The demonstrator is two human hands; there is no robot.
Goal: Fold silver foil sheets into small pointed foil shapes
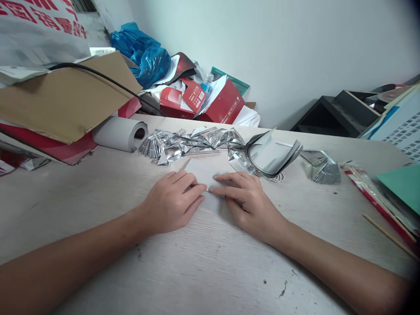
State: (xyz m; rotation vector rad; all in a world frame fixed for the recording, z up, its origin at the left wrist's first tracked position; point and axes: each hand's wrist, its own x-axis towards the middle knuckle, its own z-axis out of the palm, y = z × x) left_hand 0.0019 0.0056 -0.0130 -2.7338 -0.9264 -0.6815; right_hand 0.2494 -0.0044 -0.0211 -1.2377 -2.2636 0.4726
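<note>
A small folded sheet of pale grey paper (214, 202) lies on the table under both hands. My left hand (177, 199) is closed, its thumb and index finger pinched together at the left part of the paper. My right hand (251, 203) rests on the right part, with index and middle fingers stretched across the paper and the thumb lower down. The two hands' fingertips almost meet in the middle. Just behind are crumpled, pleated silver foil pieces (173, 146) and a curved stack of silver-grey sheets (274, 155). Part of the paper is hidden under the fingers.
A white paper roll (120, 133) lies at left beside a cardboard box (72, 96). Red boxes (223, 105) and a blue plastic bag (141, 54) stand behind. Another foil piece (323, 167), a thin wooden stick (390, 236) and a green sheet (402, 186) are at right.
</note>
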